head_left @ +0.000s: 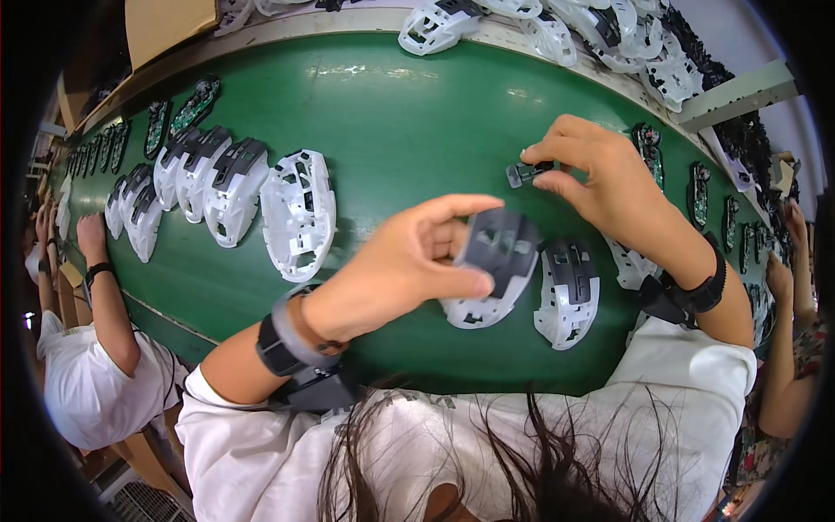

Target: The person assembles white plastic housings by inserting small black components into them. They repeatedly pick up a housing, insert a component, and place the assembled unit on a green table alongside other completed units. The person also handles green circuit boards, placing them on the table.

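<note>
My left hand [387,270] grips a white plastic shell [477,311] with a dark grey top piece, like a computer mouse cover, slightly blurred. Thumb and fingers close on its left side. Above and to the right, my right hand [600,170] pinches a small black plastic part [520,175], held apart from the shell. Its exact kind does not show. A similar white-and-grey shell [567,291] lies just right of the held one. Another white shell [633,263] is partly hidden under my right forearm.
The work surface is green [391,113]. At left stand several white-and-grey shells [235,191] and an openwork white shell [298,217]. Black bases with green circuit boards [698,193] line both sides. White shells [435,26] crowd the far ledge. Co-workers' hands [91,237] show at both sides.
</note>
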{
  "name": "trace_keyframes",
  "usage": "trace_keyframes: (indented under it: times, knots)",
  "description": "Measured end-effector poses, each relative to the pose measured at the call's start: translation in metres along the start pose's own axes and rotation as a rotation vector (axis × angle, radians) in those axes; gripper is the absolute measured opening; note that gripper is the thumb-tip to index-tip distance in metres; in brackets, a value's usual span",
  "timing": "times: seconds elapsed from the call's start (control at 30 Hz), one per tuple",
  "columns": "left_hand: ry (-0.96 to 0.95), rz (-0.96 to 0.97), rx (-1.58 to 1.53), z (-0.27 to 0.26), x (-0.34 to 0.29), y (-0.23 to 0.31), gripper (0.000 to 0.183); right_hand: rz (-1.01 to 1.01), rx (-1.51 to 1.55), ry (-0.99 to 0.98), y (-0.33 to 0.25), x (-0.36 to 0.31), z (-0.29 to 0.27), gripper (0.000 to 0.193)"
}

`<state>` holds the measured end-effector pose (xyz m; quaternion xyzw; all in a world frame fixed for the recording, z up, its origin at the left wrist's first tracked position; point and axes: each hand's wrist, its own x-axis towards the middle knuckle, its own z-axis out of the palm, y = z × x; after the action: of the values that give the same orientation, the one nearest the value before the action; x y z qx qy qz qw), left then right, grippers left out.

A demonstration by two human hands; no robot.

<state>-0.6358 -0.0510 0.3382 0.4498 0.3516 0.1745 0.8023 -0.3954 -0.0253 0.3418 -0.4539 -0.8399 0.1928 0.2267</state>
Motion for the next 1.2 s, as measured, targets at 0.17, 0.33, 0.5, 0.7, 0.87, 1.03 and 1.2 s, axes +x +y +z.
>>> trace_keyframes:
  times: [0.17,0.33,0.5,0.7,0.87,1.03,1.2]
  knots:
    - [0.259,0.573,1.283,0.029,-0.010,0.010,0.089,-0.047,0.091,0.105,-0.013,0.022,-0.007,0.017]
    - [0.677,0.362,1.600,-0.018,-0.072,0.019,0.075,-0.063,0.170,0.208,-0.023,0.012,-0.002,0.015]
    - [0.397,0.585,1.505,-0.050,-0.080,0.007,0.064,-0.336,0.199,0.201,-0.055,0.033,0.007,0.016]
    - [0.743,0.422,1.087,-0.052,-0.068,0.000,0.069,-0.426,0.186,0.224,-0.065,0.065,0.027,0.015]
    - [0.641,0.286,0.799,-0.057,-0.055,0.005,0.044,-0.414,0.297,0.137,-0.066,0.064,0.048,0.013]
    - [0.524,0.238,0.295,-0.062,-0.060,0.019,0.025,-0.450,-0.013,0.364,-0.086,0.054,0.019,0.016]
    - [0.365,0.339,-0.097,-0.051,-0.060,0.015,0.028,-0.385,-0.072,0.315,-0.089,0.056,0.029,0.017]
